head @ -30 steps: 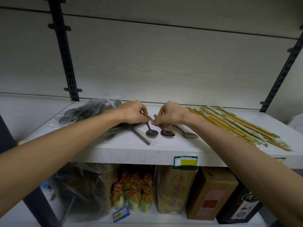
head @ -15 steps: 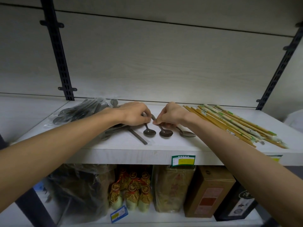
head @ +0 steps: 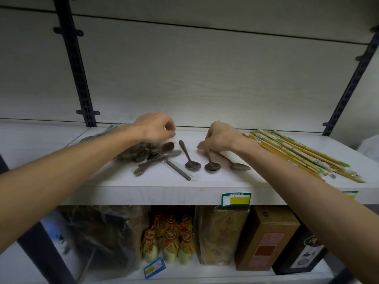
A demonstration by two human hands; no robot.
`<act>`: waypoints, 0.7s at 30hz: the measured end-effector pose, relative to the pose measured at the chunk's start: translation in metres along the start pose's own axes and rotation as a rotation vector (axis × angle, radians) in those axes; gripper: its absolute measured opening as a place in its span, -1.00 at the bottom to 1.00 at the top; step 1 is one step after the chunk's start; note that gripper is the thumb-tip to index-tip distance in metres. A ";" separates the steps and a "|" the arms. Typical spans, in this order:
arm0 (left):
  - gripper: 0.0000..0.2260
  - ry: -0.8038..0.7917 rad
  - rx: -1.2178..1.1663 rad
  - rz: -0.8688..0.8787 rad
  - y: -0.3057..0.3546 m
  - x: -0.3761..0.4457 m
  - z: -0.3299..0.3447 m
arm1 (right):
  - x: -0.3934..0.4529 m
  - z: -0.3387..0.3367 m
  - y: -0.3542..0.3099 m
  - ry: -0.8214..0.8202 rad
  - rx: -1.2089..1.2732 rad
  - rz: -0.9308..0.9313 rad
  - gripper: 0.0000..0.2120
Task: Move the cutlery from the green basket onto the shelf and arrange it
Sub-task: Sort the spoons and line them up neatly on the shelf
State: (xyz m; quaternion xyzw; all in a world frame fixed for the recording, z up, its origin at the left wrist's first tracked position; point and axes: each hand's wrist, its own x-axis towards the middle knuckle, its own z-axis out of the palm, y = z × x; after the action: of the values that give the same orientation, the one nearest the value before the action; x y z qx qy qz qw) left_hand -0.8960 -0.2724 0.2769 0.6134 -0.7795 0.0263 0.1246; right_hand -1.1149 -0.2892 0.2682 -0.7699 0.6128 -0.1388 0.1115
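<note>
— How's the light?

— Dim and flat, with a greenish-grey cast. The pale back panel (head: pixel 205 83) is brightest in its middle and darkens toward the corners. The shelf (head: pixel 164 193) top is softly lit, with only faint shadows beneath the spoons (head: pixel 192 164).

— Any glare?

— None strong; a dull sheen on the spoon bowls and on the plastic wrap under the left hand (head: pixel 153 128).

— Sharpness?

— The centre is fairly crisp. The left hand and the wrap below it are smeared by motion blur. The lower shelf sits in deep shadow, its dark bag (head: pixel 98 238) barely readable.

— Distortion?

— Wide-angle bending: the uprights (head: pixel 75 64) lean inward and the forearms balloon at the edges.
</note>
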 end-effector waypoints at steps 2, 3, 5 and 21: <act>-0.82 0.004 -0.011 -0.052 -0.014 -0.004 -0.007 | 0.002 0.000 -0.017 0.025 0.046 -0.067 -0.78; -0.82 0.004 -0.015 -0.074 -0.020 -0.007 -0.009 | 0.003 0.001 -0.028 0.000 0.089 -0.098 -0.82; -0.82 0.010 -0.002 -0.117 -0.032 -0.012 -0.011 | 0.007 0.008 -0.048 -0.040 0.113 -0.148 -0.87; -0.87 0.030 0.045 -0.228 -0.087 -0.020 -0.001 | 0.040 0.051 -0.113 -0.153 0.144 -0.130 -0.63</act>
State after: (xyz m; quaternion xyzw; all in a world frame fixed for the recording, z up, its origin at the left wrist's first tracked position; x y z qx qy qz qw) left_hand -0.8078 -0.2744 0.2636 0.7003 -0.7018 0.0385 0.1244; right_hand -0.9857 -0.3033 0.2620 -0.8065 0.5396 -0.1302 0.2035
